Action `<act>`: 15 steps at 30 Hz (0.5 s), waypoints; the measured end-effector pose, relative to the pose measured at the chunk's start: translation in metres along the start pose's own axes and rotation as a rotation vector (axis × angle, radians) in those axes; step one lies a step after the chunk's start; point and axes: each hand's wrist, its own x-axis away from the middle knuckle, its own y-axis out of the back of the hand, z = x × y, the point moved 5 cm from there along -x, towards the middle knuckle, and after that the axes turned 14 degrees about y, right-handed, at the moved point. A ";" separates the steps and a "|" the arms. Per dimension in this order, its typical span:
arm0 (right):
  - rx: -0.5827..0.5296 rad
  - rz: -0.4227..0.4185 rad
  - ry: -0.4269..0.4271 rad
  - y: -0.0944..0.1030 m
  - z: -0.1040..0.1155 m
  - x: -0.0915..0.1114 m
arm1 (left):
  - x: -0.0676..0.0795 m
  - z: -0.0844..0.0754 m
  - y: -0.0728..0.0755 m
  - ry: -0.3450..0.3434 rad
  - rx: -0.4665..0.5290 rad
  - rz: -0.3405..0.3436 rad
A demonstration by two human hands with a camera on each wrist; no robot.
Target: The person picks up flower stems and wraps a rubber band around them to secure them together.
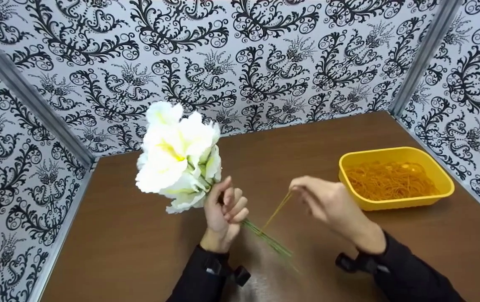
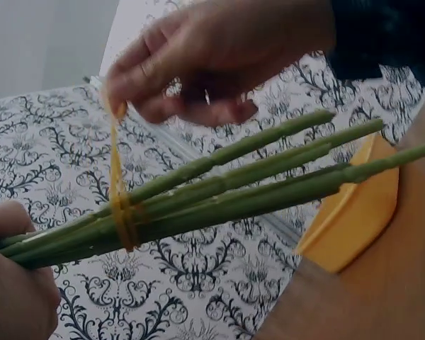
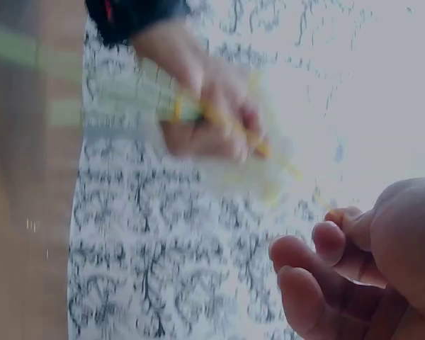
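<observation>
A bunch of white artificial flowers [image 1: 177, 155] with yellow centres leans to the left in the head view. My left hand [image 1: 225, 209] grips its green stems [image 2: 219, 188] just below the blooms. A yellow rubber band [image 2: 120, 205] is looped round the stems below that hand. My right hand [image 1: 328, 205] pinches the free end of the band between thumb and forefinger and pulls it taut, away from the stems. In the left wrist view the stem ends fan out past the band. The right wrist view is blurred around the flowers.
A yellow plastic basket [image 1: 447, 197] full of rubber bands [image 1: 390, 182] stands on the right of the brown table [image 1: 139, 251]. Patterned black-and-white panels [image 1: 223, 63] enclose the table at the back and both sides.
</observation>
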 end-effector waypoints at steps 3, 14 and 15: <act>0.023 0.018 -0.053 0.003 -0.012 0.003 | 0.001 0.006 -0.007 0.131 0.086 0.087; 0.068 0.082 -0.080 -0.031 -0.043 0.016 | 0.006 0.029 -0.031 0.292 0.174 0.277; 0.064 0.093 -0.081 -0.037 -0.044 0.018 | 0.006 0.027 -0.032 0.258 0.194 0.284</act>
